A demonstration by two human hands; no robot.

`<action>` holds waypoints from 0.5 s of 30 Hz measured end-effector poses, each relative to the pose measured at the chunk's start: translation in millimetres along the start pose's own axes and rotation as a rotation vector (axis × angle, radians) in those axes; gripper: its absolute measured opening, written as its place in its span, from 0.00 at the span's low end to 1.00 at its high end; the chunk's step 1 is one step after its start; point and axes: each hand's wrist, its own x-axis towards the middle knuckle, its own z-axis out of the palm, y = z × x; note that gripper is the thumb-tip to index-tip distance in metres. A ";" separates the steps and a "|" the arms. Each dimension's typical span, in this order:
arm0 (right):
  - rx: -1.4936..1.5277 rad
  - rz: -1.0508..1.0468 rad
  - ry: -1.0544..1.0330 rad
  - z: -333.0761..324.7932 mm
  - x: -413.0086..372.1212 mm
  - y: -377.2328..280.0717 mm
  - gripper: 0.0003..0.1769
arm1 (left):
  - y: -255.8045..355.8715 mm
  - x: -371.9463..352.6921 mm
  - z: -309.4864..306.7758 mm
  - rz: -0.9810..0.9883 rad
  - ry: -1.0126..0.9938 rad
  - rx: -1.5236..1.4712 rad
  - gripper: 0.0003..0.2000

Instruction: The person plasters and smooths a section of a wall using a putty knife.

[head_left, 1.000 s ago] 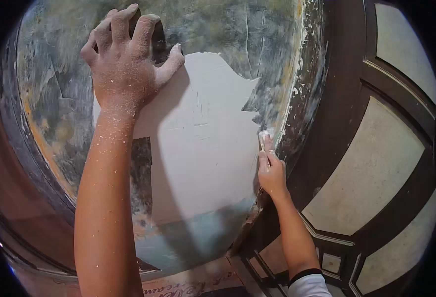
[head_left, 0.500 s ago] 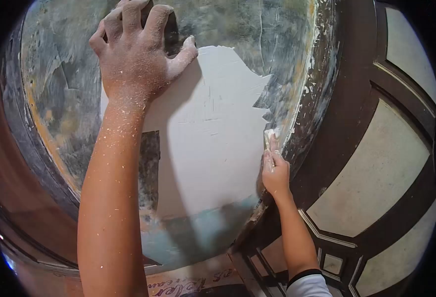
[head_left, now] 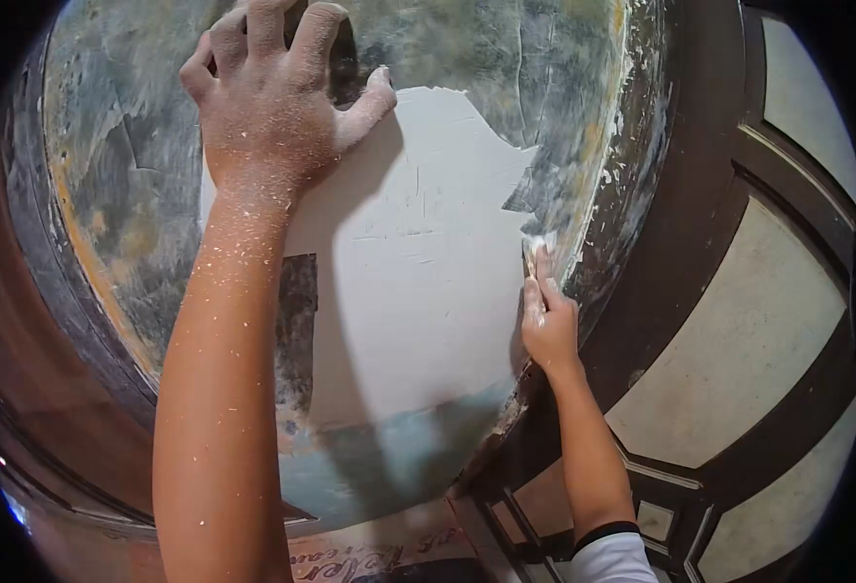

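A mottled grey-green painted surface (head_left: 476,49) bears a large white patch (head_left: 418,301) with a jagged right edge. My left hand (head_left: 267,107) lies against the upper left of this surface, dusty with white specks, its fingers spread and bent. At the patch's right edge my right hand (head_left: 549,316) grips a small scraper (head_left: 533,260) with white material on its blade. The blade touches the surface just below the jagged points. The fingers partly cover the scraper's handle.
A dark, chipped rim (head_left: 608,223) curves round the painted surface. Dark wood panelling with pale inset panels (head_left: 739,330) stands at the right. Below is a surface with partly legible lettering (head_left: 379,559). A dark rectangular area (head_left: 298,321) lies beside my left forearm.
My right hand and the scraper have moved slightly up along the patch's edge, covering the lower jagged points. My left hand stays in nearly the same place.
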 end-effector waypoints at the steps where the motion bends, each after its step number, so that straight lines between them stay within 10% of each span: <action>1: -0.028 0.181 -0.128 -6.2 3.1 -6.3 0.27 | 0.0 0.4 -0.7 0.004 0.002 -0.007 0.26; 15: 0.061 0.219 -0.063 5.2 -22.8 -6.5 0.24 | -2.5 -0.2 -1.0 -0.003 -0.023 -0.003 0.27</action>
